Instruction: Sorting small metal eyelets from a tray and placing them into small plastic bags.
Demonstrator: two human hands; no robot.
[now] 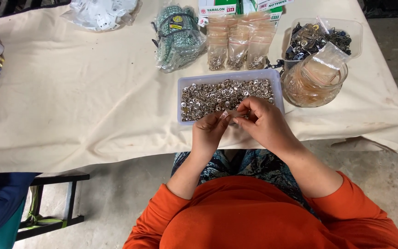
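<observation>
Cream cloth [93, 101] covers table; concrete floor [111, 203] below.

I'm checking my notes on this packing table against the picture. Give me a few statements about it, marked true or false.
1. Both hands, left hand and right hand, pinch a small clear bag between them. True.
2. The tray in front of the hands holds wooden beads. False: it holds small silvery metal fasteners.
3. A round clear jar stands to the right of the tray. True.
4. The table is bare wood. False: a cream cloth covers it.
5. Filled small bags lie behind the tray. True.
</observation>
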